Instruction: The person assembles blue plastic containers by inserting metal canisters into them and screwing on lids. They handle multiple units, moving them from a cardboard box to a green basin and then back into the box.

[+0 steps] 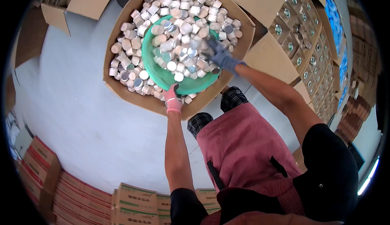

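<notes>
A large cardboard box (118,93) holds a heap of small round lids (134,44), silvery white on the sides and some with pale beige ends. On the heap sits a green plastic basin (148,68), itself partly filled with the same kind of lids (178,66). My left hand (174,99), in a pink glove, grips the basin's near rim with the thumb on top. At the basin's right side is my right hand (221,56) in a grey-blue glove, over the lids. Motion smears its fingers, so I cannot make out whether they hold anything.
To the right, open cartons with dividers (300,38) hold rows of glass jars. Another open carton (79,1) stands at the upper left. Stacked closed boxes (136,202) line the lower left, and flattened cardboard (355,119) is piled at the far right.
</notes>
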